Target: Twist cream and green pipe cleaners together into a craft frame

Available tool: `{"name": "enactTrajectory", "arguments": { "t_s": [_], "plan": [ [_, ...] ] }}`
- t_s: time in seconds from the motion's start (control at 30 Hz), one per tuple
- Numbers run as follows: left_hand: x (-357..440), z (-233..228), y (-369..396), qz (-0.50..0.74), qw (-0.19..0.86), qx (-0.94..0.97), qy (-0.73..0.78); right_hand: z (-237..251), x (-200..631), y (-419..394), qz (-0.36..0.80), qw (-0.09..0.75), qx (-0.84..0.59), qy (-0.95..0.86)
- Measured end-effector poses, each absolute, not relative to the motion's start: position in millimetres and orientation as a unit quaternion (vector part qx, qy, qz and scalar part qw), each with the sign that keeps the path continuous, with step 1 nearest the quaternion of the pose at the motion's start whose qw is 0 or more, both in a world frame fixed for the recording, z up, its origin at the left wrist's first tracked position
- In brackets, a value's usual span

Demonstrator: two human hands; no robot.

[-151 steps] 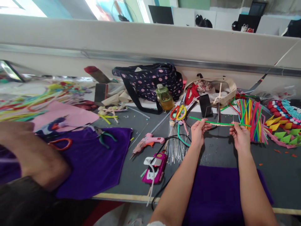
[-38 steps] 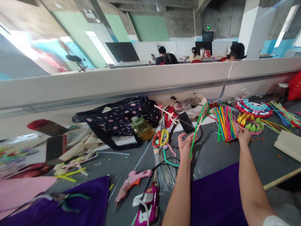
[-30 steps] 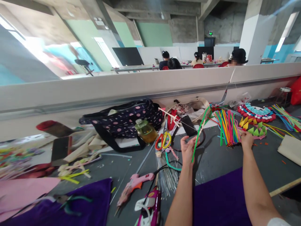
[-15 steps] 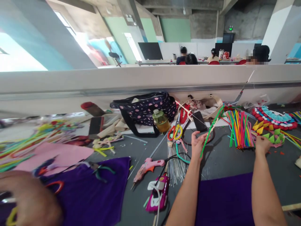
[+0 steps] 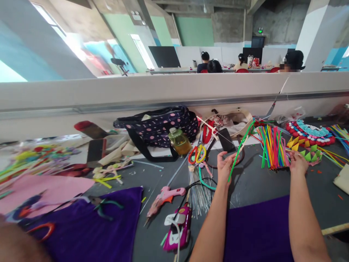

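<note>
Left hand (image 5: pixel 225 166): fingers closed around a green fuzzy stem (image 5: pixel 238 155), held aslant above the grey table (image 5: pixel 253 182).
Right hand (image 5: pixel 298 163): at the right edge of the coloured stems (image 5: pixel 273 147); whether it pinches one cannot be told.
Cream piece (image 5: pixel 215 130): beyond the left hand, a thin wire running from it towards the fingers.
Scissors handles (image 5: pixel 201 154): red and yellow, left of the left hand.
Glue gun (image 5: pixel 166 196): pink, lying left of the loose wires (image 5: pixel 199 200).
Purple cloth (image 5: pixel 259 225): below the forearms.
</note>
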State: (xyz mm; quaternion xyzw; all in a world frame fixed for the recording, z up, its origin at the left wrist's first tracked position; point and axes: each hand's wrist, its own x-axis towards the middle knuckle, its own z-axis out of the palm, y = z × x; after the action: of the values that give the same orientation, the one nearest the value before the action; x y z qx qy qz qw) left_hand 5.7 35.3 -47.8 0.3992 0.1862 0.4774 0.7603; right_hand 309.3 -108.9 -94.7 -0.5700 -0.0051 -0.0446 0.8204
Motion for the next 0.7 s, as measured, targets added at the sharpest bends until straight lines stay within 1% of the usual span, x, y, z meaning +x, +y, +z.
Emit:
{"name": "enactTrajectory", "arguments": {
  "t_s": [0.13, 0.23, 0.27, 0.3, 0.37, 0.43, 0.5, 0.57, 0.63, 0.7],
  "plan": [
    [6, -49, 35, 0.481, 0.761, 0.398, 0.178, -79, 304, -116, -0.106, 0.828, -0.550, 0.006],
    [5, -49, 35, 0.488, 0.759, 0.393, 0.175, -49, 293, -130, -0.190, 0.827, -0.528, 0.019],
    [5, -49, 35, 0.490, 0.760, 0.391, 0.174, -37, 286, -134, -0.228, 0.824, -0.518, 0.014],
    [5, -48, 35, 0.491, 0.760, 0.389, 0.173, -25, 278, -138, -0.305, 0.811, -0.500, -0.002],
    [4, -46, 35, 0.492, 0.761, 0.387, 0.170, -3, 257, -140, -0.416, 0.770, -0.479, -0.072],
    [4, -44, 34, 0.494, 0.761, 0.385, 0.169, 10, 234, -135, -0.475, 0.724, -0.475, -0.155],
    [4, -41, 33, 0.496, 0.760, 0.384, 0.168, 12, 211, -123, -0.466, 0.681, -0.509, -0.245],
    [4, -39, 32, 0.498, 0.760, 0.382, 0.166, 6, 191, -109, -0.460, 0.594, -0.562, -0.346],
    [5, -38, 31, 0.500, 0.761, 0.379, 0.165, -5, 173, -95, -0.398, 0.538, -0.598, -0.441],
    [5, -37, 30, 0.500, 0.763, 0.377, 0.161, -15, 158, -82, -0.316, 0.511, -0.609, -0.518]
  ]
}}
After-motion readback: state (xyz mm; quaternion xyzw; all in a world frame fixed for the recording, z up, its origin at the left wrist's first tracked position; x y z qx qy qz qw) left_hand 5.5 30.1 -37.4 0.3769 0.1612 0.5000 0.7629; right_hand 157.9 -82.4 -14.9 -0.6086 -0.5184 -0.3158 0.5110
